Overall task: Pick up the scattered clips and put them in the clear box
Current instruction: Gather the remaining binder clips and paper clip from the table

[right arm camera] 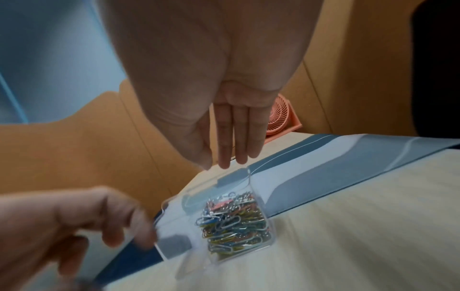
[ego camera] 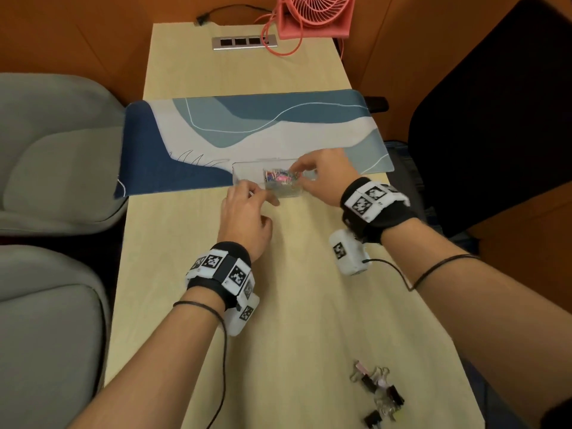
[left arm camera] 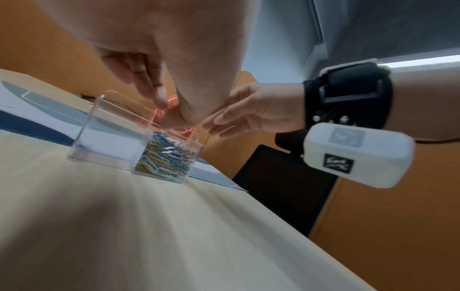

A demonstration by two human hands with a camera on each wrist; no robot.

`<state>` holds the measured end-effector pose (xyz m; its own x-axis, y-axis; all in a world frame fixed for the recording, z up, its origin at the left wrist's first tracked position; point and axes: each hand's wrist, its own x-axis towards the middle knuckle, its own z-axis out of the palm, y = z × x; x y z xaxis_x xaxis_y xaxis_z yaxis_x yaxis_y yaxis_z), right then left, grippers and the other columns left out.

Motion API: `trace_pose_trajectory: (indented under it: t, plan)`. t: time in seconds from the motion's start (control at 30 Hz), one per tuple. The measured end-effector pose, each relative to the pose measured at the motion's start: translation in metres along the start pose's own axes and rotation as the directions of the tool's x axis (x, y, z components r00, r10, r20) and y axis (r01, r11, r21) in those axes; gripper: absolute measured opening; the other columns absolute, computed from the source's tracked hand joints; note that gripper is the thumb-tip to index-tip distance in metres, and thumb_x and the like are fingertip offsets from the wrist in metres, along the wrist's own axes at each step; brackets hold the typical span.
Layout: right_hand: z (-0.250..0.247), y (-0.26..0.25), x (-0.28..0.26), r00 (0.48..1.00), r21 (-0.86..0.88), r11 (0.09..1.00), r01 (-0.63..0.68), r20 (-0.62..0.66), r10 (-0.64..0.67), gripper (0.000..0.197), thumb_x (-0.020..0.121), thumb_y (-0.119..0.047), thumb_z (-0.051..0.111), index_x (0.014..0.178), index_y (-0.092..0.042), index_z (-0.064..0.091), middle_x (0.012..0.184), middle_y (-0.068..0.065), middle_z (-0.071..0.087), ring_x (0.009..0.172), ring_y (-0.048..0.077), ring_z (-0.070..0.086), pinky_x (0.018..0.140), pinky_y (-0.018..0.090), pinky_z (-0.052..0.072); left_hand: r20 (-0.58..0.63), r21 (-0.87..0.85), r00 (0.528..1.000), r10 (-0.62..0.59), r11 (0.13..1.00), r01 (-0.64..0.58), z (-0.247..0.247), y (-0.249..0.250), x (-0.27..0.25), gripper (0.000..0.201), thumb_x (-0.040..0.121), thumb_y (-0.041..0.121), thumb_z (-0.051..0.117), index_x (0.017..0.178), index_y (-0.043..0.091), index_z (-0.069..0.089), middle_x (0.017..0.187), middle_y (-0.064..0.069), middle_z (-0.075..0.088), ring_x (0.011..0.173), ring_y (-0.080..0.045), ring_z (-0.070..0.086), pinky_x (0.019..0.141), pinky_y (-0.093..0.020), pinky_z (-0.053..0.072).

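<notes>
Nearest, binder clips (ego camera: 379, 394) lie bunched on the surface (ego camera: 173, 239). Further out, the left hand (ego camera: 246, 215) hovers with fingers loosely curled, holding nothing, at the clear box (ego camera: 247, 173); the right hand (ego camera: 322, 174) hangs over its paperclip-filled (right arm camera: 236, 220) half, fingers straight. Behind, the desk mat (ego camera: 247, 125), then the pink fan (ego camera: 315, 17).

Clear box (ego camera: 247, 176), 2 compartments, upright mid-desk, straddling the desk mat's near edge; right compartment full of coloured paper clips (ego camera: 283, 178), left one bare. Binder clips (ego camera: 379, 394), black and pink, clustered near desk's near-right corner.
</notes>
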<state>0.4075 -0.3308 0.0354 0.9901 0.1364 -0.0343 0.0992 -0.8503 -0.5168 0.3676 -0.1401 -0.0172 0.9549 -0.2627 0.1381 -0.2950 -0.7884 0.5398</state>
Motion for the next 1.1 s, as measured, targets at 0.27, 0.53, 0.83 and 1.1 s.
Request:
trace_pose_trajectory:
  t: [0.27, 0.53, 0.83, 1.1]
  plan:
    - [-0.026, 0.026, -0.171, 0.918, -0.152, 0.955, -0.254, 0.273, 0.288, 0.026, 0.089, -0.011, 0.056, 0.105, -0.024, 0.072, 0.101, -0.002, 0.07, 0.09, 0.012, 0.06, 0.082, 0.018, 0.039, 0.526, -0.103, 0.842, 0.121, 0.992, -0.079, 0.019, 0.065, -0.114, 0.049, 0.073, -0.004, 0.058, 0.115, 0.019, 0.062, 0.116, -0.003, 0.053, 0.109, -0.023, 0.049, 0.094, -0.038, 0.045]
    - [0.038, 0.049, -0.34, 0.782, -0.164, 0.892, -0.42, 0.434, 0.448, 0.071, 0.074, -0.009, 0.072, 0.138, -0.023, 0.046, 0.12, 0.007, 0.055, 0.091, 0.015, 0.052, 0.088, 0.025, 0.044, 0.662, 0.014, 0.707, 0.251, 0.938, -0.346, 0.064, 0.118, -0.244, 0.076, 0.077, 0.065, 0.061, 0.136, 0.019, 0.048, 0.133, -0.008, 0.046, 0.121, -0.028, 0.042, 0.098, -0.042, 0.043]
    - [0.064, 0.057, -0.364, 0.909, -0.146, 0.966, -0.215, 0.332, 0.252, 0.073, 0.08, -0.016, 0.066, 0.146, -0.029, 0.035, 0.137, 0.003, 0.032, 0.108, 0.022, 0.052, 0.094, 0.03, 0.048, 0.542, 0.101, 0.824, 0.167, 0.96, -0.261, 0.078, 0.125, -0.267, 0.047, 0.085, 0.027, 0.067, 0.128, 0.015, 0.055, 0.127, -0.007, 0.05, 0.113, -0.027, 0.046, 0.093, -0.041, 0.048]
    - [0.067, 0.057, -0.363, 0.947, -0.144, 0.985, -0.092, 0.293, 0.132, 0.027, 0.088, -0.017, 0.063, 0.115, -0.016, 0.064, 0.122, 0.004, 0.045, 0.099, 0.022, 0.056, 0.09, 0.031, 0.049, 0.49, 0.036, 0.866, 0.103, 0.99, -0.137, 0.088, 0.115, -0.267, 0.028, 0.088, 0.023, 0.065, 0.112, 0.009, 0.063, 0.117, -0.007, 0.055, 0.101, -0.025, 0.052, 0.091, -0.035, 0.045]
